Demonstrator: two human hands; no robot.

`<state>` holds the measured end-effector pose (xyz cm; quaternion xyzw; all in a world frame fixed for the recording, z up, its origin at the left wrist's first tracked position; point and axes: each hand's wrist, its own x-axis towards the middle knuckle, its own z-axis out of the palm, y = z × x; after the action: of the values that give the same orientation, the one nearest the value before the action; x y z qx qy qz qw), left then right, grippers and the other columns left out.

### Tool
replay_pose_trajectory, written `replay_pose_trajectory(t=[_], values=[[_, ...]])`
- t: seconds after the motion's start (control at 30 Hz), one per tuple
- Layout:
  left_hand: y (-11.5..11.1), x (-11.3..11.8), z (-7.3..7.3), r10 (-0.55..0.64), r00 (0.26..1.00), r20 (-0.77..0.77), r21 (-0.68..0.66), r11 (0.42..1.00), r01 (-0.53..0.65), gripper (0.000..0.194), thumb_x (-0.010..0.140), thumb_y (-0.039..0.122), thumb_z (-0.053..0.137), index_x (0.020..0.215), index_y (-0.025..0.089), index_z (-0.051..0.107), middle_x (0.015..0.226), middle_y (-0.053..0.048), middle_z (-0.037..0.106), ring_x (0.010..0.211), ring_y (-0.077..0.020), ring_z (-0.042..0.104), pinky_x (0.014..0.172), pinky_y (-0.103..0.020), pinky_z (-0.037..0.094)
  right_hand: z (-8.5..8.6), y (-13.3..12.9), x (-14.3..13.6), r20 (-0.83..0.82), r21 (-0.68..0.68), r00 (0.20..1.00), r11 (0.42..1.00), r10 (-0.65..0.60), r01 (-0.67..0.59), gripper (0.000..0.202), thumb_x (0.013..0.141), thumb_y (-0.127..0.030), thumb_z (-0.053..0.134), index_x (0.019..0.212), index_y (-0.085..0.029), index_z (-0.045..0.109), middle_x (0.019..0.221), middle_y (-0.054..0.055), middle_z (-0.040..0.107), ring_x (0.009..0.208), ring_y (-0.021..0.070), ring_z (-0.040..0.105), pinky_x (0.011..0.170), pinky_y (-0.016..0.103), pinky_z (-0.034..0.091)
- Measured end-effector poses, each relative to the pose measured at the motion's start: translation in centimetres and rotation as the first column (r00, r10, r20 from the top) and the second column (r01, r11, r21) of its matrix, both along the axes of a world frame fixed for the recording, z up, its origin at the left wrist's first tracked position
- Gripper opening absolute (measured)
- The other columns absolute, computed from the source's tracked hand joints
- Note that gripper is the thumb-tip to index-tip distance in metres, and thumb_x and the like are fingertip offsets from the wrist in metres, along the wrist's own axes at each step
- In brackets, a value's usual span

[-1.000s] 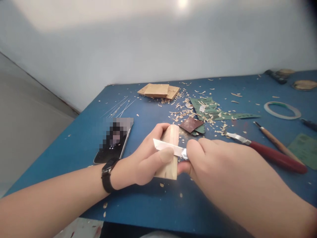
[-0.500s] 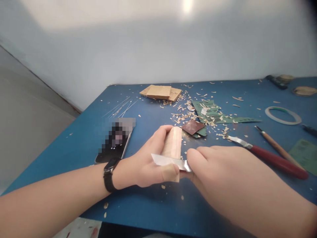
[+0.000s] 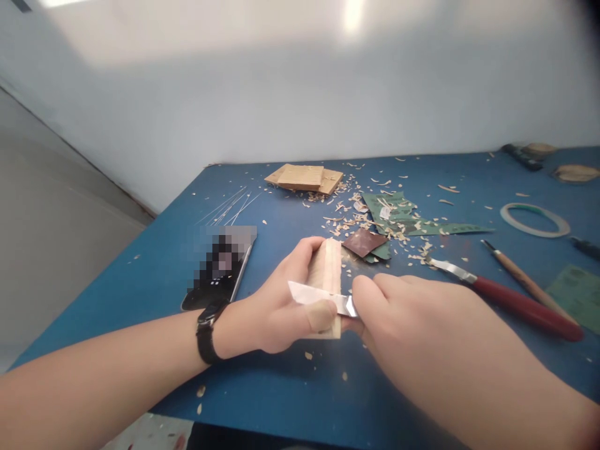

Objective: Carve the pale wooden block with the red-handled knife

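My left hand (image 3: 281,306) is wrapped round a pale wooden block (image 3: 332,265) above the blue table (image 3: 262,387), its thumb pressed on the back of a knife blade (image 3: 312,295). The blade lies across the block, tip pointing left. My right hand (image 3: 398,325) is closed round the knife's handle, which the fingers hide. Just beyond the block are a dark red square (image 3: 363,242) and a green scrap under it. A hook-bladed knife with a red handle (image 3: 525,306) rests to the right of my right hand.
At the left lies a phone (image 3: 244,262), with thin wires (image 3: 229,206) behind it. Stacked wooden boards (image 3: 302,177) sit at the back. Shavings cover green sandpaper (image 3: 394,209). On the right are a tape ring (image 3: 534,220) and a wooden-handled tool (image 3: 525,275).
The knife blade has shifted slightly up the block, away from its near end. My left thumb has moved with it. Both hands keep their hold.
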<state>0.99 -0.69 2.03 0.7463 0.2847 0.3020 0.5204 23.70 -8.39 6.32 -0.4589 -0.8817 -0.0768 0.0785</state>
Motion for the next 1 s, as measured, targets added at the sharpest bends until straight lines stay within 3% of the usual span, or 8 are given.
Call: replay_pose_trajectory(t=[0.2, 0.37, 0.53, 0.67, 0.77, 1.0], values=[[-0.5, 0.6, 0.3, 0.017, 0.999, 0.031, -0.049, 0.999, -0.015, 0.08, 0.088, 0.07, 0.079, 0.145, 0.024, 0.048, 0.122, -0.01, 0.066, 0.102, -0.0304, 0.066, 0.084, -0.044, 0.058, 0.5, -0.2, -0.5, 0.102, -0.139, 0.994, 0.988, -0.048, 0.062, 0.025, 0.079, -0.005, 0.069, 0.085, -0.03, 0.068, 0.082, 0.003, 0.069, 0.064, 0.0266, 0.068, 0.046, 0.038, 0.035], [-0.8, 0.8, 0.7, 0.038, 0.999, 0.01, -0.064, 0.997, -0.037, 0.047, 0.111, 0.067, 0.055, 0.13, 0.024, 0.053, 0.104, -0.003, 0.062, 0.083, -0.0201, 0.057, 0.078, -0.038, 0.05, 0.6, 0.8, -0.7, 0.19, -0.068, 0.976, 0.99, -0.108, 0.123, 0.021, 0.09, -0.017, 0.073, 0.077, -0.029, 0.062, 0.072, 0.001, 0.06, 0.057, 0.0233, 0.062, 0.044, 0.037, 0.024], [-0.5, 0.2, 0.4, 0.017, 1.0, 0.007, -0.061, 0.998, -0.016, 0.06, 0.11, 0.074, 0.053, 0.14, 0.022, 0.051, 0.115, -0.006, 0.062, 0.094, -0.022, 0.056, 0.087, -0.04, 0.051, -0.1, 1.3, -0.3, 0.124, -0.056, 0.992, 0.998, -0.033, 0.04, 0.022, 0.094, -0.025, 0.077, 0.077, -0.029, 0.064, 0.071, 0.0, 0.062, 0.054, 0.0219, 0.059, 0.043, 0.038, 0.019], [-0.5, -0.1, 0.2, -0.002, 1.0, 0.029, -0.093, 0.996, 0.005, 0.08, 0.096, 0.081, 0.07, 0.145, 0.022, 0.049, 0.116, -0.007, 0.059, 0.102, -0.0263, 0.057, 0.09, -0.042, 0.052, -0.7, 0.7, 0.3, -0.006, 0.002, 0.997, 0.997, 0.082, -0.082, 0.021, 0.08, -0.013, 0.08, 0.079, -0.031, 0.07, 0.069, -0.002, 0.062, 0.051, 0.0228, 0.058, 0.043, 0.04, 0.024], [-0.6, 0.0, 0.2, -0.002, 1.0, 0.031, -0.097, 0.995, 0.005, 0.083, 0.092, 0.08, 0.075, 0.145, 0.023, 0.048, 0.119, -0.008, 0.059, 0.104, -0.0274, 0.058, 0.088, -0.041, 0.054, -0.7, 0.3, 0.6, -0.025, 0.02, 0.994, 0.994, 0.107, -0.106, 0.029, 0.069, -0.005, 0.078, 0.078, -0.032, 0.072, 0.071, -0.002, 0.064, 0.053, 0.0241, 0.059, 0.043, 0.043, 0.027], [-0.7, 0.0, 0.0, 0.019, 1.0, 0.009, -0.081, 0.997, -0.018, 0.08, 0.095, 0.077, 0.074, 0.146, 0.021, 0.05, 0.122, -0.011, 0.063, 0.094, -0.0242, 0.06, 0.074, -0.035, 0.053, -0.6, 0.5, 0.7, -0.004, 0.001, 0.998, 0.998, 0.066, -0.066, 0.027, 0.074, -0.006, 0.069, 0.081, -0.032, 0.071, 0.067, -0.002, 0.063, 0.05, 0.0255, 0.061, 0.044, 0.041, 0.025]])
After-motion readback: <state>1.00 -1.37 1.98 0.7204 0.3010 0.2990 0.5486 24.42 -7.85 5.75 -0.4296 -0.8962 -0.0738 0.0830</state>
